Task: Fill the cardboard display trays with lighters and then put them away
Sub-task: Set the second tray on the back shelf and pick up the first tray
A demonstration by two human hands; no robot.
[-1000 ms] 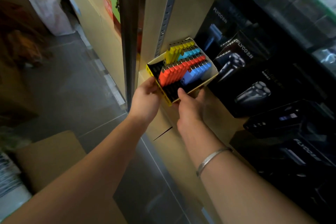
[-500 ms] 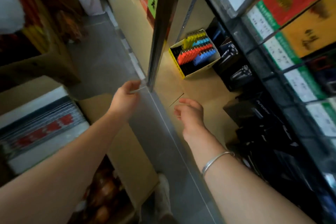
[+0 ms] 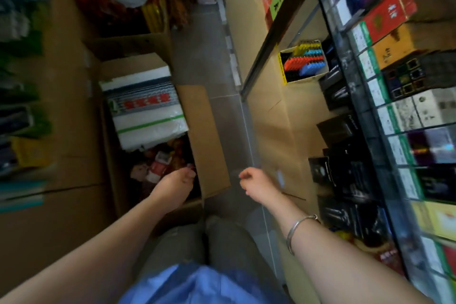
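The display tray [image 3: 304,63] of lighters [image 3: 304,60] sits on the shelf [image 3: 269,116], well beyond my right hand [image 3: 255,181] — neither hand touches it. My right hand hangs loosely curled and empty; my left hand [image 3: 176,181] — fingers bent, holding nothing I can see — hovers over the open cardboard box [image 3: 209,145].

Tray [image 3: 286,66]: full of lighters [image 3: 304,61], on shelf [image 3: 271,116].
Left hand [image 3: 176,181]: over cardboard box [image 3: 207,131].
Right hand [image 3: 256,181]: loosely curled, empty.

No legible text, perhaps through blur.
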